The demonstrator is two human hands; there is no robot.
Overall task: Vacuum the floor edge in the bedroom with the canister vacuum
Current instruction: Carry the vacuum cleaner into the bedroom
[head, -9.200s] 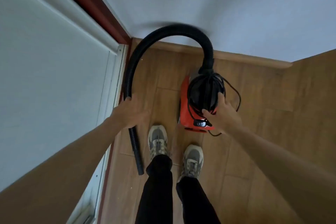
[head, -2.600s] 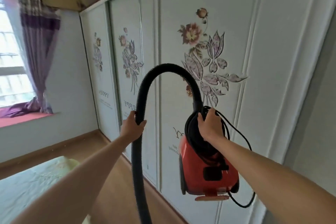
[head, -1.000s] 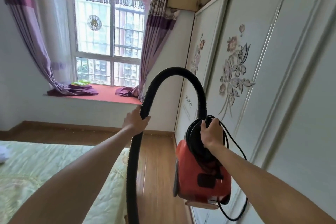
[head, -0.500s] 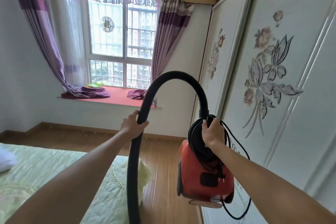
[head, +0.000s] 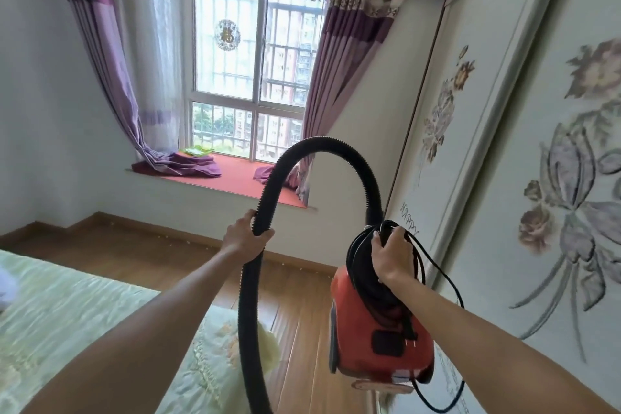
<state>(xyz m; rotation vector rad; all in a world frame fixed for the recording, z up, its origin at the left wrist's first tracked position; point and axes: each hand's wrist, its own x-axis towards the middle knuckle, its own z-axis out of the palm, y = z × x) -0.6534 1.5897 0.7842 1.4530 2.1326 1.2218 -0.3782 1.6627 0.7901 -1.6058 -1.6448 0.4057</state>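
The red canister vacuum point(head: 383, 339) hangs in the air at the lower right, carried by my right hand point(head: 391, 254), which grips its black top handle and the coiled black cord. Its black ribbed hose point(head: 322, 148) arches up from the canister and drops down at centre. My left hand point(head: 245, 237) is closed around the hose just below the arch. The hose's lower end runs out of the bottom of the view. Small pale specks lie along the wooden baseboard point(head: 188, 239) under the window.
A bed with a pale green cover point(head: 84, 323) fills the lower left. White wardrobe doors with flower prints point(head: 504, 178) line the right. A strip of wood floor point(head: 295, 329) runs between them toward a window seat point(head: 235, 180) with purple curtains.
I lifted the vacuum off the floor by the doorway and turned into the room. Over the last second the view has moved forward and swung slightly left toward the window; both grips are unchanged.
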